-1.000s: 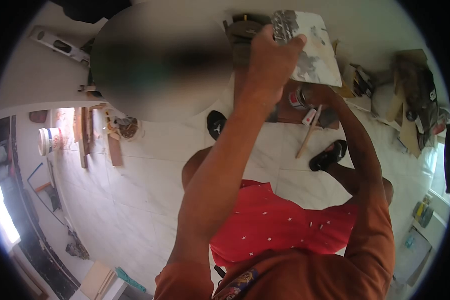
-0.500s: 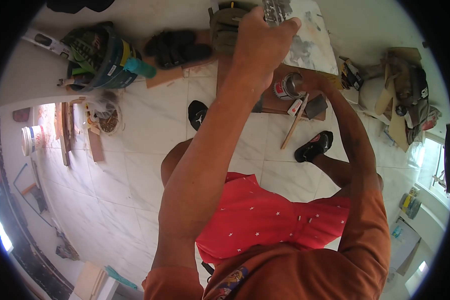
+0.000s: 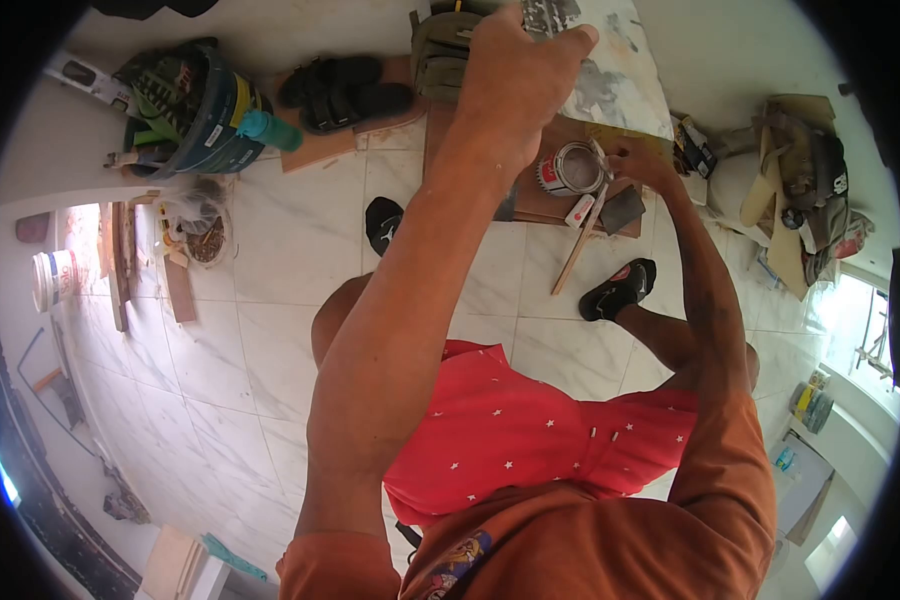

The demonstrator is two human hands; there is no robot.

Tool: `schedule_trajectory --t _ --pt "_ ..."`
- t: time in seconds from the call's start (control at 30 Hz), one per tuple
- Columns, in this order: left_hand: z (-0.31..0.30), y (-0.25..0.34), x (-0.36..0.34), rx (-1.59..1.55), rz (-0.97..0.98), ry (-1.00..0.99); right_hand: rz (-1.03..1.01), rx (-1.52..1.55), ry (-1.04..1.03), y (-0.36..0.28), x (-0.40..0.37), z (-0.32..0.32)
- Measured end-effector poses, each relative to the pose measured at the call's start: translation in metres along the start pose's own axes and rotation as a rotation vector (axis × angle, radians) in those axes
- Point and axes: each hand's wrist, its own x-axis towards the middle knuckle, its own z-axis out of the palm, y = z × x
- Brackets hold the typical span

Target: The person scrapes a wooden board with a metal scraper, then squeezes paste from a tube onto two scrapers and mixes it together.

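Observation:
My left hand (image 3: 525,85) is closed on the near left edge of a white board (image 3: 620,75) smeared with grey putty, its thumb lying over the surface. The upper fingers are partly cut off by the frame. Below the board stands an open metal can (image 3: 577,170) with a red and white label and grey contents. Right beside its rim, my right hand (image 3: 648,165) pinches a thin, pale, flat tool that looks like a putty knife (image 3: 602,155). A wooden stick (image 3: 573,260), a small red and white box (image 3: 579,209) and a dark grey block (image 3: 623,212) lie close by.
At the upper left stand a full dark bucket (image 3: 205,125) with a teal bottle and a pair of black sandals (image 3: 345,95). A backpack (image 3: 440,55) leans behind my left hand. Boards and bags (image 3: 795,190) are piled right. My shod feet (image 3: 618,290) rest on marble-look tiles.
My right hand and the flat tool have shifted from over the can's mouth to its right rim, baring the contents. My left hand still holds the board; the whole view has shifted slightly.

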Motion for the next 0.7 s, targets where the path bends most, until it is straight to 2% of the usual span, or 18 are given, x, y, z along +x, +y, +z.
schedule_trajectory --t 0.13,0.23,0.33,0.43,0.5,0.57,0.6,0.67,0.7 --pt "-0.007 -0.001 -0.001 0.014 0.063 -0.036 0.059 0.181 0.12 0.005 -0.012 0.002" --pt "-0.005 -0.004 0.004 -0.031 0.06 0.016 0.098 0.035 0.217 0.009 -0.014 0.002" --pt "-0.008 -0.002 0.003 0.004 0.078 0.046 0.169 0.361 0.273 -0.007 -0.03 0.003" --pt "-0.019 -0.009 0.014 0.019 0.109 -0.001 0.107 0.724 0.279 -0.032 -0.037 0.016" --pt "-0.018 -0.013 0.017 -0.042 0.108 0.018 0.01 0.928 0.205 -0.039 -0.028 0.049" --pt "-0.013 -0.01 0.016 -0.083 0.095 0.038 0.001 1.143 0.071 -0.051 -0.012 0.099" --pt "-0.009 -0.005 0.009 -0.092 0.079 0.049 -0.16 0.854 0.076 -0.036 0.013 0.14" --pt "-0.007 -0.008 0.009 -0.103 0.066 0.041 -0.107 1.016 0.013 -0.034 0.038 0.205" --pt "-0.011 -0.015 0.016 -0.098 0.078 0.024 0.106 1.465 -0.064 -0.05 0.045 0.23"
